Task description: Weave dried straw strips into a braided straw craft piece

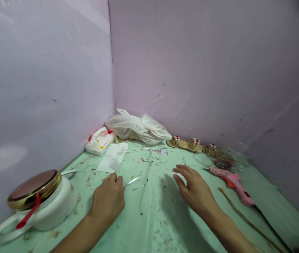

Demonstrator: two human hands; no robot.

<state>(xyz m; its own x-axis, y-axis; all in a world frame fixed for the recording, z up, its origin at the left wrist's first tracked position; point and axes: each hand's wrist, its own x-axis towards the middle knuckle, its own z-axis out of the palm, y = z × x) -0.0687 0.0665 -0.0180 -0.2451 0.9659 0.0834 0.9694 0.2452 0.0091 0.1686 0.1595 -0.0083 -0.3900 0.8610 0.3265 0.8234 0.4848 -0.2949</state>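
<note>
My left hand (109, 197) rests low over the green tabletop with its fingers curled. A thin, shiny, blade-like tool (133, 181) sticks out to the right from under it; the rest is covered by the hand, so its exact kind is hidden. My right hand (193, 188) hovers above the table, fingers apart, with nothing visible in it. A pink glue gun (235, 182) lies to the right of that hand, and a length of brown twine (240, 212) lies nearer to me. Just beyond my left hand is a sheet of white paper (113, 157).
A white mug (57, 202) with a gold-rimmed lid and red spoon stands at left. Along the back are a tissue pack (100, 142), a white plastic bag (139, 127) and braided straw pieces (185, 144) with red-white decorations. Scraps litter the table; walls enclose it.
</note>
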